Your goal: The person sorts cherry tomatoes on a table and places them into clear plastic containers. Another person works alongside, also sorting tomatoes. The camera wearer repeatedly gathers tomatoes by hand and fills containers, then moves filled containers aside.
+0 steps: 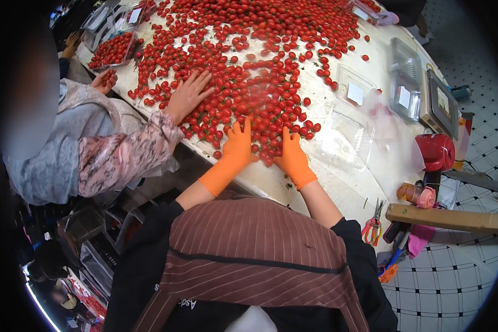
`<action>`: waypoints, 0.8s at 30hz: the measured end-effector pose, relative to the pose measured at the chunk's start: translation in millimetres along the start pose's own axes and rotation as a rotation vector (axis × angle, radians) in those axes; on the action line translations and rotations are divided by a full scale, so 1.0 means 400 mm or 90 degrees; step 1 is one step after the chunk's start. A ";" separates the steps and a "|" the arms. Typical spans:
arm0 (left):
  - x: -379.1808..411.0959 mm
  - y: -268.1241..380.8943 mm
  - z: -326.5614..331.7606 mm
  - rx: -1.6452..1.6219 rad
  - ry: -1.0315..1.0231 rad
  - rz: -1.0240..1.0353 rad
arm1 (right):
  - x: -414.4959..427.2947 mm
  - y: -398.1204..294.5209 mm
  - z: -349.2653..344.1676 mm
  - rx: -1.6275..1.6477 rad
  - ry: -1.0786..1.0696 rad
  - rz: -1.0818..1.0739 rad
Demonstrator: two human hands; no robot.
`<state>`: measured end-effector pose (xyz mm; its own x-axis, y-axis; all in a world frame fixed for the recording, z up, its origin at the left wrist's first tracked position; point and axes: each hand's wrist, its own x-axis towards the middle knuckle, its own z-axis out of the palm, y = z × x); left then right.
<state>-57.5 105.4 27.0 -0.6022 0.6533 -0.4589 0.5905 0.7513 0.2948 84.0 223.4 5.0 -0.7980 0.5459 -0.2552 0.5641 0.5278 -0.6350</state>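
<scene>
Many red cherry tomatoes (232,97) are spread loose over a white worktable (257,176). My left hand (237,145), in an orange glove, rests at the near edge of the pile with its thumb turned inward. Opposite it, my right hand (294,158), gloved the same way, touches the tomatoes on their right side. A narrow group of tomatoes (267,146) lies between the two hands, and neither hand is closed around any. To the right of my right hand is a clear plastic clamshell container (346,135), open on the table.
At left, a co-worker's bare hand (189,95) lies on the tomatoes. A filled clear container (113,49) stands at the far left. Stacked containers (406,79), a scale (441,101), a red kettle (435,152), snips (372,228) and a cardboard piece (446,217) line the right side.
</scene>
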 end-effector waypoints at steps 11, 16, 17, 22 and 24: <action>0.028 -0.038 0.045 -0.472 0.021 0.138 | 0.049 0.002 0.025 0.368 -0.017 -0.028; 0.027 -0.035 -0.047 -0.724 -0.162 0.041 | 0.062 -0.032 -0.011 0.670 -0.115 0.071; 0.030 -0.035 -0.054 -0.733 -0.180 0.046 | 0.060 -0.031 -0.017 0.674 -0.117 0.054; 0.034 0.021 -0.087 -0.657 -0.165 0.137 | 0.035 -0.055 -0.101 0.707 -0.085 -0.011; 0.039 0.085 -0.113 -0.598 -0.118 0.218 | 0.023 -0.039 -0.143 0.661 -0.022 -0.045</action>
<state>-71.1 145.4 67.9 -0.3402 0.8826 -0.3245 0.0072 0.3475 0.9376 80.1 257.4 54.5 -0.8374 0.5074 -0.2031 0.0687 -0.2709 -0.9601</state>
